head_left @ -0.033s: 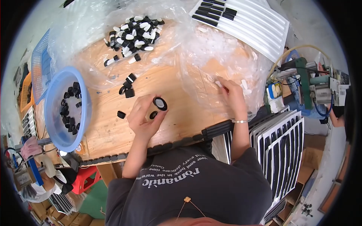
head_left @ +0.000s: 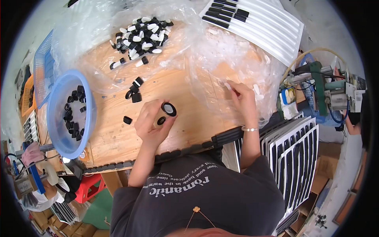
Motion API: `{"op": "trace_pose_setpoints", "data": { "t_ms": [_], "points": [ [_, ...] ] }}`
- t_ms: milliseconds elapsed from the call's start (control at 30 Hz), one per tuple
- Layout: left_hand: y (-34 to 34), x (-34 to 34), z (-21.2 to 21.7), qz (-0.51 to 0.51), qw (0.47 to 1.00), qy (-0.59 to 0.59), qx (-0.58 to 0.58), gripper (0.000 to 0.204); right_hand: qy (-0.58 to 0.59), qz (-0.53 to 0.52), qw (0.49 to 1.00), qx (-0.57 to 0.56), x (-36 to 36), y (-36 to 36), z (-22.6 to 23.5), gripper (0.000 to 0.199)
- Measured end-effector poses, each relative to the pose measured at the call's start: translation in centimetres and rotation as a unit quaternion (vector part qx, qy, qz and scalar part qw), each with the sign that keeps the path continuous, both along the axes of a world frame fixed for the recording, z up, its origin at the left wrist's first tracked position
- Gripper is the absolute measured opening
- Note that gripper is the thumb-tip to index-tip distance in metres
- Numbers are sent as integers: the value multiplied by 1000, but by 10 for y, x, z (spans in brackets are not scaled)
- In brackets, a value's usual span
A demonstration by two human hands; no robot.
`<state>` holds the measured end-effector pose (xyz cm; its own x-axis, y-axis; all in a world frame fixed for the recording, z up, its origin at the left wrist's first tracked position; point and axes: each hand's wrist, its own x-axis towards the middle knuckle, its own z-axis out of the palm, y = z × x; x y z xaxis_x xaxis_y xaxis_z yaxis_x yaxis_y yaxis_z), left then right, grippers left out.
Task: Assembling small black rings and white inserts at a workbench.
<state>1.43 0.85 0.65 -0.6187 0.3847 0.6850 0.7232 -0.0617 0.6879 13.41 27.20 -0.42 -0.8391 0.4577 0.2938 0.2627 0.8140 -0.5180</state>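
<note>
My left hand (head_left: 148, 124) is closed above the front of the wooden table, gripping a short black cap (head_left: 169, 109) with a pale oval inside its rim. Below the cap, a smaller dark ring (head_left: 161, 121) shows between thumb and fingers; whether it is a separate part I cannot tell. Over the clear plastic sheet on the right, my right hand (head_left: 243, 98) pinches a small white oval piece (head_left: 227, 85) between thumb and forefinger. More white pieces (head_left: 257, 90) lie on the sheet beside that hand. A loose black cap (head_left: 127, 120) lies left of my left hand.
Black caps and white pieces form a heap (head_left: 144, 37) at the back. A blue basin (head_left: 90, 114) with black caps stands left. Several black caps (head_left: 136, 97) lie mid-table. A white tray (head_left: 272, 31) with black parts is far right. Racked panels (head_left: 298, 158) stand by my right arm.
Both hands stay almost in place and keep what they hold. The fingertips of my right hand have moved up very slightly.
</note>
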Motion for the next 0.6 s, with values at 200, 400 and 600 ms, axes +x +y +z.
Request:
{"op": "trace_pose_setpoints", "data": {
  "t_ms": [200, 400, 600],
  "points": [
    [11, 2, 3, 61, 993, 98, 22, 44, 263, 134, 924, -245, -30, -103, 49, 23],
    [9, 6, 7, 75, 991, 112, -1, 49, 373, 175, 891, -188, -49, -128, 46, 23],
    [8, 5, 7, 79, 990, 114, 9, 49, 397, 213, 891, -60, -53, -126, 42, 23]
  ]
}}
